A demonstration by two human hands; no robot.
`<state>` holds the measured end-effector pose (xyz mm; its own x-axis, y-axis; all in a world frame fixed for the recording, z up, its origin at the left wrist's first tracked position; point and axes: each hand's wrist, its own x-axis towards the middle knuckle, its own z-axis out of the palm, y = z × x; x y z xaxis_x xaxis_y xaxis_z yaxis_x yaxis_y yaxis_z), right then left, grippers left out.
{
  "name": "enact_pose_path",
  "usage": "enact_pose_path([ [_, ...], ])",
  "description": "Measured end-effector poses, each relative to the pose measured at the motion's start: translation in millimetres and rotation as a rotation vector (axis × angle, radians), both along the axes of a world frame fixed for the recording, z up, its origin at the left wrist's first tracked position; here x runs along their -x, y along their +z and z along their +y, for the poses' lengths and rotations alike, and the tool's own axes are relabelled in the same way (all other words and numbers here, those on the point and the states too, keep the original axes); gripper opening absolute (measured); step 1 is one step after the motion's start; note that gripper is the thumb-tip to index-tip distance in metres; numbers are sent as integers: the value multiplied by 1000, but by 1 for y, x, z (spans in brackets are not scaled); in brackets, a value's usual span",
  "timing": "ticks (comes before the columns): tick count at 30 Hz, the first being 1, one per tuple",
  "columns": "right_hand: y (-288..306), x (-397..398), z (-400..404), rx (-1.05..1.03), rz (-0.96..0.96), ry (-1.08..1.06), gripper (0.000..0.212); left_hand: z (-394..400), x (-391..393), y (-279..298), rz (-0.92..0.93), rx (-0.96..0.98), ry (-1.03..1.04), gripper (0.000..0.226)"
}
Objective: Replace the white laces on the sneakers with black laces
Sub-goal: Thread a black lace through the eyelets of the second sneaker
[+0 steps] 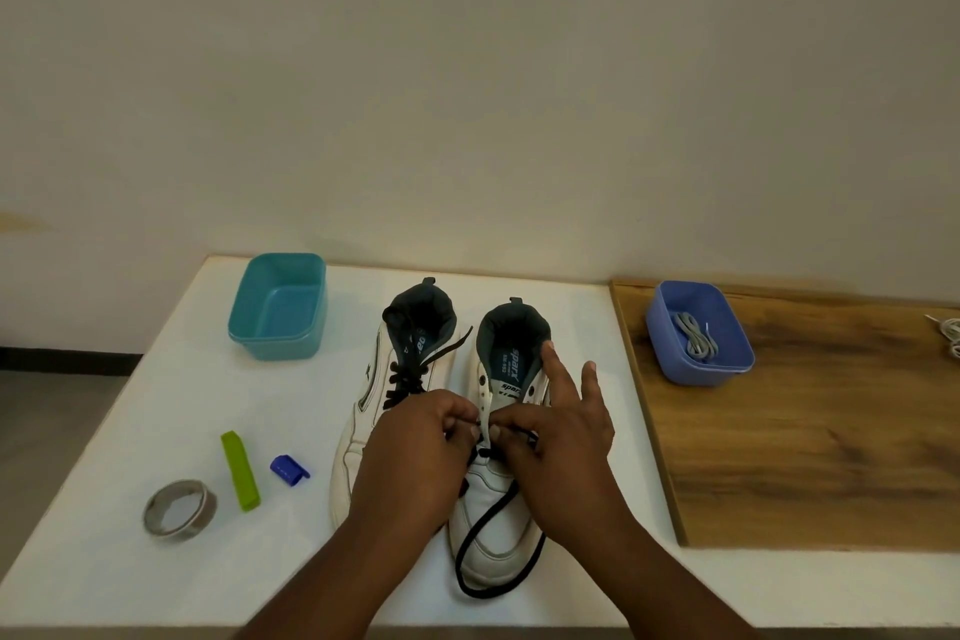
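Observation:
Two white sneakers stand side by side on the white table, toes toward me. The left sneaker [374, 395] carries a black lace through its eyelets. On the right sneaker [493, 509] a black lace [485, 530] is partly threaded, its loose length looping over the toe. My left hand [415, 447] pinches the right sneaker's left eyelet flap with curled fingers. My right hand [561, 437] pinches the black lace at the same eyelets, with two fingers raised straight. White laces [696, 335] lie in the blue-violet tub [670, 348] on the right.
An empty teal tub [249, 333] sits at the back left. A roll of tape [179, 509], a green clip [240, 470] and a small blue clip [288, 469] lie at the front left. A wooden board [805, 431] covers the right side. White cable [950, 333] shows at the far right edge.

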<state>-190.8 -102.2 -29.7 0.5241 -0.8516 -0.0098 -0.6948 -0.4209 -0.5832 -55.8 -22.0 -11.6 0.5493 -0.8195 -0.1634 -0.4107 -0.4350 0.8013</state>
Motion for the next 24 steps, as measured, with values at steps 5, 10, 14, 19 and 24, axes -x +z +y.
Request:
enact_pose_path([
  [5,4,3,2,20,26,73,14,-2,-2,2,-108,-31,-42,4],
  [10,2,7,6,69,75,88,30,0,-1,2,-270,-43,-87,5],
  [14,8,8,6,58,115,51,40,-1,5,13,-163,119,31,9],
  [19,15,9,6,78,172,52,44,-6,0,32,654,472,409,19],
  [24,15,9,8,54,202,85,44,-5,-3,19,-84,173,11,7],
])
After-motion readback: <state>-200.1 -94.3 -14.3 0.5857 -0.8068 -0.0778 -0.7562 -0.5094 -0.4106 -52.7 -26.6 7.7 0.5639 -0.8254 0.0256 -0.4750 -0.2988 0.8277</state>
